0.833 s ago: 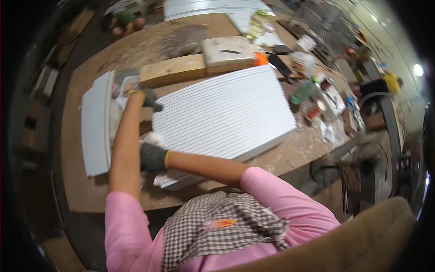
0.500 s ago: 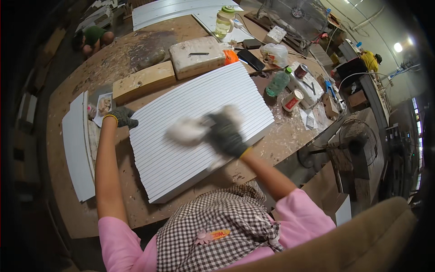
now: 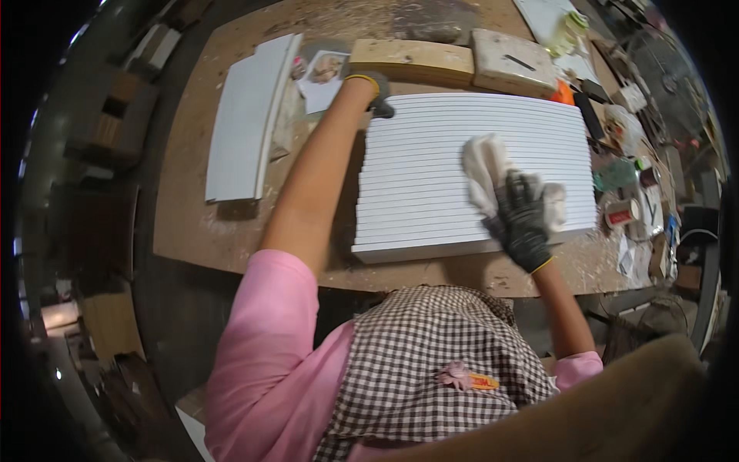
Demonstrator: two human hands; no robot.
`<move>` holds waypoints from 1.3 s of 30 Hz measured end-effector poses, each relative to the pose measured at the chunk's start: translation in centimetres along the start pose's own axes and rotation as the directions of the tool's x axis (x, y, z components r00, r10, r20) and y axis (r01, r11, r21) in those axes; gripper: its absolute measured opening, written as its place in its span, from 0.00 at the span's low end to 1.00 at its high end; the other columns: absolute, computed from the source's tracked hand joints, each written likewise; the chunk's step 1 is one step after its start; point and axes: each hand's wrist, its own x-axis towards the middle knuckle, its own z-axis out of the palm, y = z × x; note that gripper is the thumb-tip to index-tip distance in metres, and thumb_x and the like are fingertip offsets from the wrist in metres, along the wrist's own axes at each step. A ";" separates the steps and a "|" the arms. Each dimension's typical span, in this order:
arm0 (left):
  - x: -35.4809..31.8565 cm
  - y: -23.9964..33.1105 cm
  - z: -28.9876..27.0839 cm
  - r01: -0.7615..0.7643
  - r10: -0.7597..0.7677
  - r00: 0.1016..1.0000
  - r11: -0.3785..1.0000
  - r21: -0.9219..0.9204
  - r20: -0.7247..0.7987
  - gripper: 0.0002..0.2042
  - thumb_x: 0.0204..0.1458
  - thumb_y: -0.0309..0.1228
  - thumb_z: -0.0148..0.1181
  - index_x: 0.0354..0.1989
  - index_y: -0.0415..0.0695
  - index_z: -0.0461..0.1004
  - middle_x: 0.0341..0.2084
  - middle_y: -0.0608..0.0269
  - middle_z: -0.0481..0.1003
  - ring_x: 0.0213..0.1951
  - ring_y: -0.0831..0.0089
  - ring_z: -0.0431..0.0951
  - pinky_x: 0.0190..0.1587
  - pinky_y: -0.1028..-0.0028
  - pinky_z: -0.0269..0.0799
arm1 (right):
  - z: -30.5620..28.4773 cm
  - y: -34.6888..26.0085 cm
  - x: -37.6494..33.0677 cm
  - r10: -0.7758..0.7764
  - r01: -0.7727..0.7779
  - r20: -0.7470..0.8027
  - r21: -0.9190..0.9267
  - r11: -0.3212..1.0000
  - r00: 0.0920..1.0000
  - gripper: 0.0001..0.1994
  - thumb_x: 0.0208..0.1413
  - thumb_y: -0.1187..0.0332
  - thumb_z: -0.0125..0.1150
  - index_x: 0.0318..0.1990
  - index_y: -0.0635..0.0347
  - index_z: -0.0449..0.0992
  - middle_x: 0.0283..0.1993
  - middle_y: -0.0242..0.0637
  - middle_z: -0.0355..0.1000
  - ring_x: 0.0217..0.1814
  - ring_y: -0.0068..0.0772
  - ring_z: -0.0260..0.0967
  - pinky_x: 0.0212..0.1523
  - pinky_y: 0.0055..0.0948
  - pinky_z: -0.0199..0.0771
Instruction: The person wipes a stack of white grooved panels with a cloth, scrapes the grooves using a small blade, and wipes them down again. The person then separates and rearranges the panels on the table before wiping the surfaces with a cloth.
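Observation:
A block of narrow white boards (image 3: 431, 173), packed side by side with thin dark lines between them, lies on the worktable. My right hand (image 3: 523, 219), in a dark glove with a yellow cuff, presses a crumpled white cloth (image 3: 483, 173) onto the right part of the boards. Folds of the cloth stick out on both sides of the fingers. At the far left corner of the block, my left hand (image 3: 379, 96) wears a matching glove. Its fingers are curled against the ends of the boards, partly hidden by the hand itself.
Brown worktable (image 3: 192, 173) beneath; separate white panels (image 3: 245, 123) lie on the left. Behind the block are a wooden block (image 3: 412, 60) and a wrapped slab (image 3: 512, 65). A green bottle (image 3: 614, 175) and a red-and-white cup (image 3: 620, 213) lie to the right.
The view has turned, so the table and boards appear rotated. My right hand has slid the cloth toward the right, near part of the block. The left hand stays at its corner.

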 end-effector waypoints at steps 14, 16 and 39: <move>-1.9 -0.8 1.7 0.013 -0.019 0.996 0.997 -0.070 -0.083 0.30 0.44 0.58 0.61 0.48 0.47 0.78 0.49 0.54 0.75 0.51 0.54 0.74 0.54 0.61 0.69 | -5.0 -24.4 8.8 -0.662 0.776 -0.488 0.584 0.236 0.569 0.13 0.51 0.66 0.57 0.44 0.54 0.76 0.44 0.39 0.74 0.47 0.44 0.72 0.48 0.41 0.70; -3.1 -0.6 1.1 -0.012 -0.003 0.998 0.976 -0.219 -0.066 0.30 0.43 0.58 0.61 0.48 0.49 0.78 0.49 0.54 0.75 0.52 0.54 0.74 0.54 0.61 0.69 | -10.5 -16.4 7.4 -0.686 0.630 -0.255 0.681 0.373 0.681 0.18 0.48 0.66 0.59 0.49 0.55 0.74 0.44 0.41 0.73 0.44 0.44 0.71 0.47 0.39 0.69; -2.4 3.4 10.0 -0.338 -0.273 0.941 -0.748 -0.571 -0.200 0.17 0.64 0.35 0.40 0.56 0.42 0.68 0.48 0.61 0.72 0.46 0.67 0.73 0.53 0.72 0.68 | 0.3 3.3 15.7 0.342 0.091 -0.392 0.760 0.643 0.854 0.19 0.52 0.71 0.55 0.54 0.61 0.71 0.50 0.50 0.72 0.53 0.52 0.67 0.61 0.42 0.61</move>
